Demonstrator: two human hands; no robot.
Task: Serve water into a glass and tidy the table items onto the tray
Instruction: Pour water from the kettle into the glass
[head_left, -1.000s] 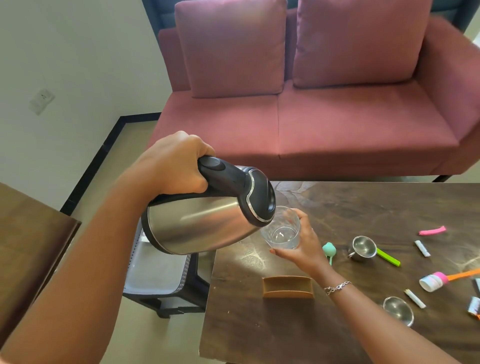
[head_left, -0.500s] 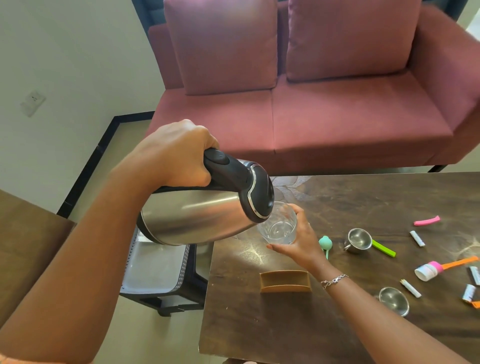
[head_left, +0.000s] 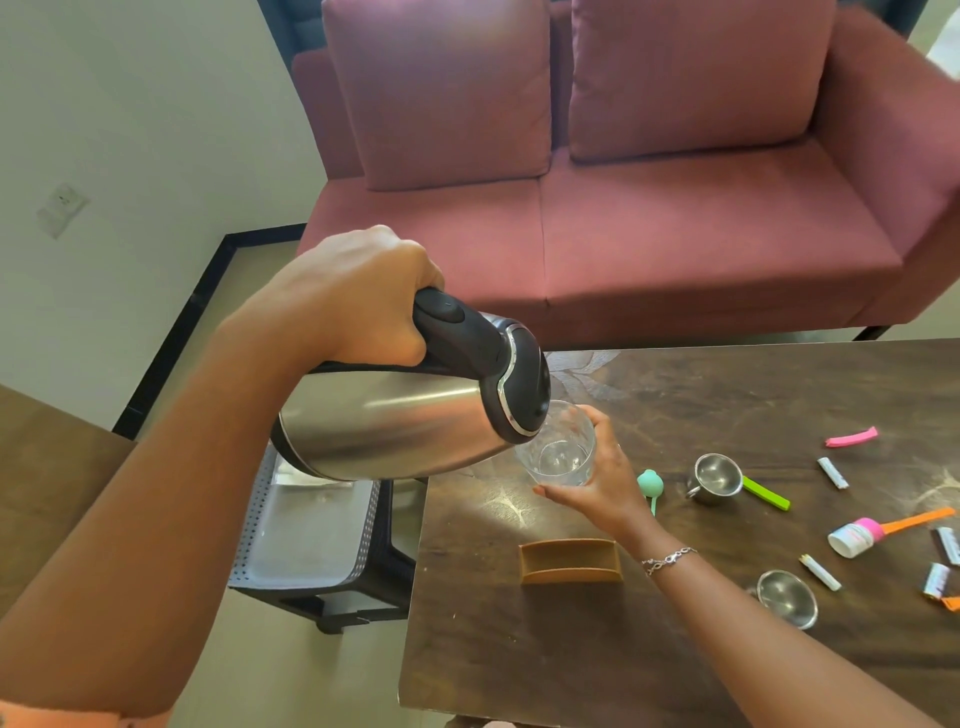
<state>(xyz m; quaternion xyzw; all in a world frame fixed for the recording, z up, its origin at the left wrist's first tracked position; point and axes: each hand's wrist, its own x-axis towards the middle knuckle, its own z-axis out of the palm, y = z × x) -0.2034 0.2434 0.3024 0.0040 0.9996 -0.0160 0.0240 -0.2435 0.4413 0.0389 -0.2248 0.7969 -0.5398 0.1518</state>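
Little changed: kettle (head_left: 395, 426) stays tipped, spout over glass (head_left: 558, 447) rim. Left hand (head_left: 363, 296) wrapped tight round its black handle; right hand (head_left: 602, 483) fingers curl round the glass.

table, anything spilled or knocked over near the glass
No spill shows around the glass. Further right, the white cup with the orange handle lies tipped on its side, and small sachets lie scattered.

A steel kettle (head_left: 395, 431) tilts at frame centre, its spout over a clear glass (head_left: 563, 452). A grey tray (head_left: 306, 540) lies lower left.
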